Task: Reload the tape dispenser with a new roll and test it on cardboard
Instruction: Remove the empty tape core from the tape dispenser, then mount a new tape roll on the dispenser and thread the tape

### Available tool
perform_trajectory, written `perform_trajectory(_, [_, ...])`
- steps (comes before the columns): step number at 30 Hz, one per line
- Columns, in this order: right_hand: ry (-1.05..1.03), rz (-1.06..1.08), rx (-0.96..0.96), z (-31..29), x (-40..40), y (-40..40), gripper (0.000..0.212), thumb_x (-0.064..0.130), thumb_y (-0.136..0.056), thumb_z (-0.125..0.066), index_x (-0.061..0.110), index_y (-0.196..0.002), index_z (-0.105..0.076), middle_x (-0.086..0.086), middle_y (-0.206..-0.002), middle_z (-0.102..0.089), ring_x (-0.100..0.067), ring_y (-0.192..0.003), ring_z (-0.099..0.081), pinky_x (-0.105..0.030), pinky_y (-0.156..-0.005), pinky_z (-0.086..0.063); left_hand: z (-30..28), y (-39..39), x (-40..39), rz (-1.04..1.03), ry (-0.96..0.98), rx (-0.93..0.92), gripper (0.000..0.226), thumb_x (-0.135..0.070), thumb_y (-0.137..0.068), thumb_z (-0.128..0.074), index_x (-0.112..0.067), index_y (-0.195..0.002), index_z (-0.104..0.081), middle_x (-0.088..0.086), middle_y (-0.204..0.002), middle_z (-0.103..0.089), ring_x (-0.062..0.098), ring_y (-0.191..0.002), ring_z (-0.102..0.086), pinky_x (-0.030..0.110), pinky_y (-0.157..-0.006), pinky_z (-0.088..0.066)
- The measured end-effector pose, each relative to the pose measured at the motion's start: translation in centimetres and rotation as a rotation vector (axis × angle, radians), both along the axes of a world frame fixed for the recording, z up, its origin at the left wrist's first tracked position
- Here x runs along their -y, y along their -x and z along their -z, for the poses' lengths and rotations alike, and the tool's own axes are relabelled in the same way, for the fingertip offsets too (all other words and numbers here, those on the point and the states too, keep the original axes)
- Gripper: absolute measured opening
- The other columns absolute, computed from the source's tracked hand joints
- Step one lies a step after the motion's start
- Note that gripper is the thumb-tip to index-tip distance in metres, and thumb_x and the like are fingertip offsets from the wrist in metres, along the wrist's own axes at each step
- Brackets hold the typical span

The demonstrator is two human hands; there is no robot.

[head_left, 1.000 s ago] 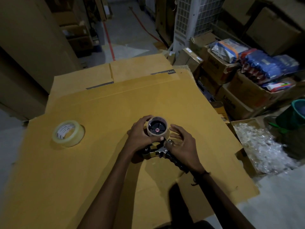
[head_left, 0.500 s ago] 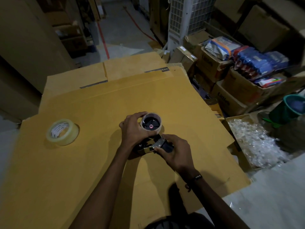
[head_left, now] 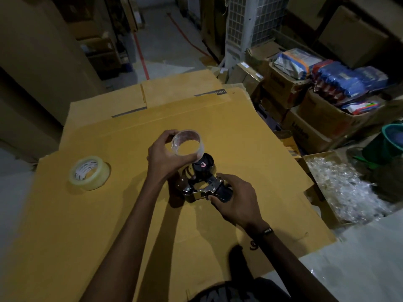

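My left hand holds an empty tape core, a thin pale ring, lifted just above and left of the dispenser's black spool hub. My right hand grips the black handle of the tape dispenser, which lies on the flattened cardboard; its metal frame shows between my hands. A full roll of clear tape rests flat on the cardboard to the left, apart from both hands.
Open cartons with blue and orange packets stand at the right. A box of clear plastic scraps sits by the cardboard's right edge, a green bucket beyond it. Tall cartons line the left; a white cooler stands behind.
The empty core was seated on the dispenser hub; my left hand has lifted it off, leaving the black hub bare. My right hand shifted down onto the handle.
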State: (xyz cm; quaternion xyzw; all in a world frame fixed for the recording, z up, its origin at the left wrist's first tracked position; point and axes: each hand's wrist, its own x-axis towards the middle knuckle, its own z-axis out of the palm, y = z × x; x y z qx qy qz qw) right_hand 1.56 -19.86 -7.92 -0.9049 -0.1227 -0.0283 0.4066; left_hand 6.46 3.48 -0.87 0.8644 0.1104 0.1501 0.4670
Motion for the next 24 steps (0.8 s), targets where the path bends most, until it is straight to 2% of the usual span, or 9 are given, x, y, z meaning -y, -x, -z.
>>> perform_trajectory(4, [-0.182, -0.003, -0.050, -1.2, 0.5, -0.7, 0.069, 0.049, -0.079, -0.082, 0.029, -0.142, -0.065, 0.010, -0.136, -0.071, -0.009, -0.117, -0.068, -0.025, -0.091, -0.054, 1.0, 2.9, -0.2, -0.025, -0.009, 0.030, 0.089, -0.060, -0.051, -0.088, -0.036, -0.132, -0.061, -0.008, -0.131, -0.059, 0.013, -0.122, -0.058, 0.051, -0.098, -0.054])
perform_trajectory(7, [-0.399, -0.052, -0.127, -3.2, -0.1, -2.1, 0.060, 0.034, -0.086, -0.084, 0.031, -0.143, -0.064, 0.013, -0.137, -0.069, -0.006, -0.117, -0.069, -0.034, -0.093, -0.062, 0.6, 4.5, -0.2, -0.004, -0.089, 0.097, 0.085, -0.054, -0.055, -0.089, -0.036, -0.133, -0.061, -0.009, -0.130, -0.060, 0.014, -0.121, -0.060, 0.052, -0.096, -0.054])
perform_trajectory(9, [-0.536, -0.127, -0.222, -4.8, -0.9, -3.3, 0.059, 0.020, -0.092, -0.084, 0.028, -0.146, -0.062, 0.011, -0.139, -0.069, -0.007, -0.114, -0.072, -0.031, -0.090, -0.063, 0.1, 5.7, 0.2, 0.020, -0.195, 0.142, 0.089, -0.055, -0.058, -0.089, -0.035, -0.138, -0.056, -0.010, -0.133, -0.059, 0.016, -0.123, -0.059, 0.055, -0.099, -0.049])
perform_trajectory(12, [-0.621, -0.249, -0.310, -6.5, -2.0, -4.7, 0.050, 0.015, -0.098, -0.075, 0.022, -0.146, -0.063, 0.007, -0.139, -0.070, -0.014, -0.114, -0.074, -0.026, -0.089, -0.060, -0.8, 6.7, 0.7, 0.054, -0.270, 0.150, 0.103, -0.049, -0.062, -0.093, -0.031, -0.150, -0.042, -0.011, -0.136, -0.059, 0.015, -0.126, -0.058, 0.058, -0.105, -0.041])
perform_trajectory(14, [-0.627, -0.309, -0.323, -7.0, -2.7, -5.0, 0.039, 0.014, -0.102, -0.070, 0.020, -0.140, -0.068, 0.006, -0.137, -0.072, -0.017, -0.120, -0.072, -0.029, -0.092, -0.058, -1.3, 7.2, 0.7, 0.052, -0.192, 0.161, 0.109, -0.045, -0.064, -0.096, -0.030, -0.154, -0.036, -0.010, -0.134, -0.062, 0.012, -0.125, -0.061, 0.056, -0.105, -0.047])
perform_trajectory(16, [-0.656, -0.338, -0.339, -7.4, -3.4, -4.8, 0.034, 0.013, -0.103, -0.067, 0.018, -0.137, -0.070, 0.003, -0.136, -0.073, -0.017, -0.125, -0.070, -0.033, -0.098, -0.058, -1.6, 7.9, 0.1, 0.017, -0.077, 0.174, 0.110, -0.042, -0.065, -0.098, -0.026, -0.155, -0.035, -0.008, -0.132, -0.065, 0.009, -0.123, -0.063, 0.042, -0.103, -0.053])
perform_trajectory(19, [-0.669, -0.358, -0.342, -7.7, -4.2, -4.3, 0.034, 0.018, -0.103, -0.068, 0.018, -0.138, -0.070, -0.001, -0.134, -0.073, -0.022, -0.126, -0.070, -0.048, -0.104, -0.058, -1.5, 9.1, -0.7, -0.059, 0.073, 0.177, 0.108, -0.046, -0.066, -0.096, -0.025, -0.154, -0.037, -0.008, -0.131, -0.067, 0.005, -0.121, -0.065, 0.025, -0.098, -0.054])
perform_trajectory(21, [-0.650, -0.355, -0.343, -7.6, -4.8, -3.8, 0.037, 0.024, -0.100, -0.074, 0.026, -0.137, -0.071, -0.001, -0.128, -0.075, -0.027, -0.121, -0.071, -0.056, -0.101, -0.059, -1.5, 10.0, -1.1, -0.123, 0.191, 0.178, 0.105, -0.052, -0.065, -0.093, -0.027, -0.152, -0.039, -0.011, -0.130, -0.067, 0.005, -0.117, -0.067, 0.028, -0.094, -0.056])
perform_trajectory(24, [-0.628, -0.384, -0.320, -7.5, -6.1, -3.1, 0.044, 0.028, -0.095, -0.081, 0.031, -0.138, -0.070, 0.006, -0.138, -0.070, -0.026, -0.131, -0.066, -0.061, -0.100, -0.058, -1.5, 10.8, -1.6, -0.199, 0.361, 0.160, 0.099, -0.056, -0.063, -0.091, -0.030, -0.147, -0.043, -0.008, -0.125, -0.068, 0.010, -0.113, -0.072, 0.036, -0.085, -0.063])
